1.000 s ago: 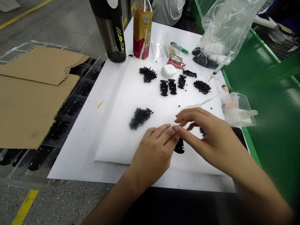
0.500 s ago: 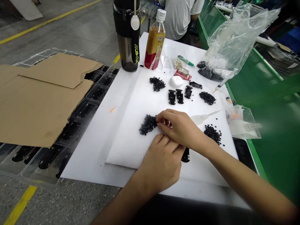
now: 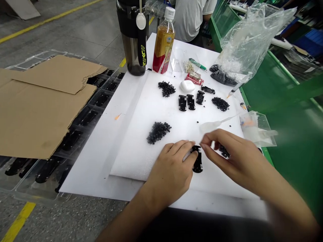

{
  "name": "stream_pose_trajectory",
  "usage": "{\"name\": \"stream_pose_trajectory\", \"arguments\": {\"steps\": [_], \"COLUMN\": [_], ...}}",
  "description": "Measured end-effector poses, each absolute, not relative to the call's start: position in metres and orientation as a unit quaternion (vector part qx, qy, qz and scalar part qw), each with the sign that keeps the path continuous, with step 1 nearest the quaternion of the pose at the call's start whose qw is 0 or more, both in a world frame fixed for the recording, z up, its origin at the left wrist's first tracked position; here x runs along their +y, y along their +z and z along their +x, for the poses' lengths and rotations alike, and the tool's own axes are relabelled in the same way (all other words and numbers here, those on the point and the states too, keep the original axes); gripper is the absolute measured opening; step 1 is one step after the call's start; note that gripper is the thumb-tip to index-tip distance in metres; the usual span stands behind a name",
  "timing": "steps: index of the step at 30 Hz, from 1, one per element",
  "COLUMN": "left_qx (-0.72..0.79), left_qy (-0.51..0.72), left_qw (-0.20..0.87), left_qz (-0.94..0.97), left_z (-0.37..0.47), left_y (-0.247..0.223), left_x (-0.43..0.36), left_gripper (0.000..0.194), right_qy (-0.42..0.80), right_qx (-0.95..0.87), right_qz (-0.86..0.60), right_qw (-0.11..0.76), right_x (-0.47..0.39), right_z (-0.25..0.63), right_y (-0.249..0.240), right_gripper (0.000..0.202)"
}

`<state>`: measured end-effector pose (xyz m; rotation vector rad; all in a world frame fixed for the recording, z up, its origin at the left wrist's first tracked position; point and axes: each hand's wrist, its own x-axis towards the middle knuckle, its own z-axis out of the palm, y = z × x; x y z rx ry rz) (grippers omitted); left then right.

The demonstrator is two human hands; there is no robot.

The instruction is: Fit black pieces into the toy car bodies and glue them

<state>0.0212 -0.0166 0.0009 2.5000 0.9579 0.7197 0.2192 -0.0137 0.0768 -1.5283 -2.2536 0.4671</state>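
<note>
Yellow floor lines [image 3: 20, 222] and parts trays [image 3: 25, 188] suggest a workshop.

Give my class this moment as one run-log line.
Left hand: fingers at black part | Right hand: fingertips close together beside it, any held piece unclear | About: heap of black pieces, white sheet

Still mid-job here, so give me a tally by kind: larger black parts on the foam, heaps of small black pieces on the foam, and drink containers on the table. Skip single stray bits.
Larger black parts: 5, one at the left hand
Heaps of small black pieces: 4, one partly hidden by the right hand
Drink containers: 2
Total: 11
</note>
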Motion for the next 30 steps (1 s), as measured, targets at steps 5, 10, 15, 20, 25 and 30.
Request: {"name": "stream_pose_trajectory", "arguments": {"steps": [5, 10, 15, 20, 25, 30], "left_qx": [0.347, 0.348, 0.348, 0.347, 0.348, 0.345], "left_qy": [0.266, 0.281, 0.289, 0.292, 0.289, 0.29], "left_qw": [0.174, 0.164, 0.169, 0.172, 0.174, 0.17], "left_qz": [0.883, 0.879, 0.876, 0.874, 0.875, 0.876], "left_z": [0.025, 0.027, 0.026, 0.025, 0.025, 0.024], "left_y": [-0.004, -0.005, -0.004, -0.004, -0.005, -0.004], "left_x": [-0.017, -0.017, -0.017, -0.017, -0.016, -0.017], "left_gripper": [0.035, 0.031, 0.031, 0.03, 0.03, 0.03], "right_qy": [0.204, 0.153, 0.041, 0.006, -0.009, -0.014], "right_qx": [-0.781, -0.794, -0.853, -0.879, -0.888, -0.892], "right_qz": [-0.562, -0.558, -0.498, -0.467, -0.451, -0.442], "right_qw": [0.18, 0.189, 0.154, 0.098, 0.087, 0.093], "right_x": [-0.069, -0.086, -0.08, -0.078, -0.076, -0.075], "right_z": [0.235, 0.221, 0.22, 0.223, 0.221, 0.222], "right_y": [0.052, 0.03, 0.027, 0.023, 0.027, 0.031], "right_gripper": [0.004, 0.011, 0.013, 0.022, 0.019, 0.018]}}
